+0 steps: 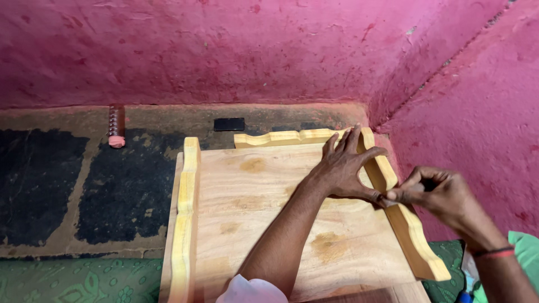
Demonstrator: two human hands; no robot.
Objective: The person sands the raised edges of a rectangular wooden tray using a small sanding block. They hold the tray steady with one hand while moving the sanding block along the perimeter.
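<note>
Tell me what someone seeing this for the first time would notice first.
Most striking is the pale wooden tray in the centre, with wavy-edged yellow rails along its left, far and right sides. The left hand lies spread over its far right corner, while the right hand pinches at the right rail. Behind, a rough magenta wall fills the background above a dark worn floor.

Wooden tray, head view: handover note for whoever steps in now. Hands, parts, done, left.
Left hand: fingers spread flat on the wooden tray base, against the right side rail.
Right hand: fingers pinched at that rail's inner edge, beside the left thumb; what they pinch is too small to tell.
Done: left rail, back rail and right rail sit on the base.
Left: whether the right rail is fixed cannot be told; near edge out of view.
</note>
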